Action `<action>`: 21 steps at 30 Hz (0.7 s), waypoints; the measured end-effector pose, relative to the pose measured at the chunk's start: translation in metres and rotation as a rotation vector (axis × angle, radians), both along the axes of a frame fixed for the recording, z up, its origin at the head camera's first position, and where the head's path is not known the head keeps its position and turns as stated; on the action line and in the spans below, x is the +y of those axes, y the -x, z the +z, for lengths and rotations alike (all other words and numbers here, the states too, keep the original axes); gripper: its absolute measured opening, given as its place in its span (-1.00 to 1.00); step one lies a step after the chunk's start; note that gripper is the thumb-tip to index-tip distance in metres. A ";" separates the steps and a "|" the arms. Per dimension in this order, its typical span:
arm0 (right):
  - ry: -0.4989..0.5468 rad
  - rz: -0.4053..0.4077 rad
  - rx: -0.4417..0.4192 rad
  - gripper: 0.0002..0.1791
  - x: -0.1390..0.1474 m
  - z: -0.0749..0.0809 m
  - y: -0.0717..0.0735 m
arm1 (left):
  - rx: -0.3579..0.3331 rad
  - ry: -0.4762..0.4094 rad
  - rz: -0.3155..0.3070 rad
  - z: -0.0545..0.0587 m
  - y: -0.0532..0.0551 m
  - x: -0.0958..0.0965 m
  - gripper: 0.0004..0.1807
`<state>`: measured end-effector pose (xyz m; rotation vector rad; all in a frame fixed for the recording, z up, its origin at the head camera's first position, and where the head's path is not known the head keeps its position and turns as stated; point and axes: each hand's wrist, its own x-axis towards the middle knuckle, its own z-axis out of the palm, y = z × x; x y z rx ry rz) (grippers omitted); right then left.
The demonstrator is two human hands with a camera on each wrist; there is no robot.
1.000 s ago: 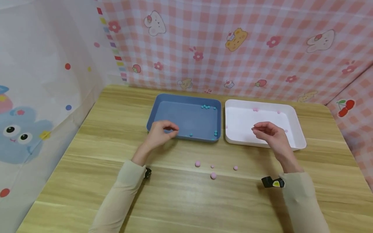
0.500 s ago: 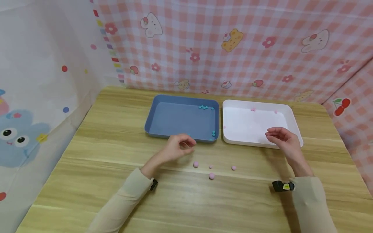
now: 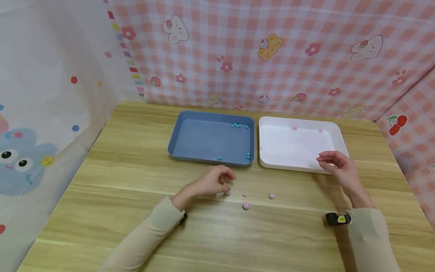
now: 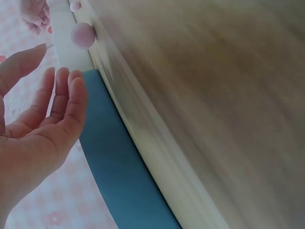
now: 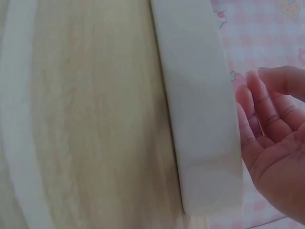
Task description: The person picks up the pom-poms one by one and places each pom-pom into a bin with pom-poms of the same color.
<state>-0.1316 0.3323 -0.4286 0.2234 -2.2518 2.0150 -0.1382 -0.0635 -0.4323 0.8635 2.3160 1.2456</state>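
My left hand (image 3: pixel 215 180) is over the table just in front of the blue tray, thumb and fingers apart with nothing between them. Directly beneath its fingertips is a pink ball (image 3: pixel 227 193), partly covered in the head view. Three more pink balls lie close by: a tiny one (image 3: pixel 244 195), a larger one (image 3: pixel 246 205) and a small one (image 3: pixel 271 196). Above the near right corner of the white tray (image 3: pixel 289 165) hovers my right hand (image 3: pixel 343 170), its fingers loosely bent. The right wrist view (image 5: pixel 281 138) shows no object in that hand.
The blue tray (image 3: pixel 207 139) holds several small teal balls (image 3: pixel 237 125) along its right side. A few small pink balls (image 3: pixel 294 128) lie in the white tray beside it. A checked cloth (image 3: pixel 217 45) hangs behind the wooden table (image 3: pixel 221 241).
My left hand has come from the blue tray's near edge, right and toward me, to the pink ball. The right hand has drifted right and nearer from over the white tray.
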 end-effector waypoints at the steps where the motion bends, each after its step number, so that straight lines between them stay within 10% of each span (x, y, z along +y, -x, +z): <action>1: -0.015 0.001 0.007 -0.77 0.001 0.000 -0.001 | -0.006 0.014 -0.003 0.001 -0.001 0.001 -0.65; 21: -0.372 0.092 0.084 -0.73 0.011 -0.005 0.005 | 0.087 0.151 -0.093 -0.004 -0.003 0.009 -0.81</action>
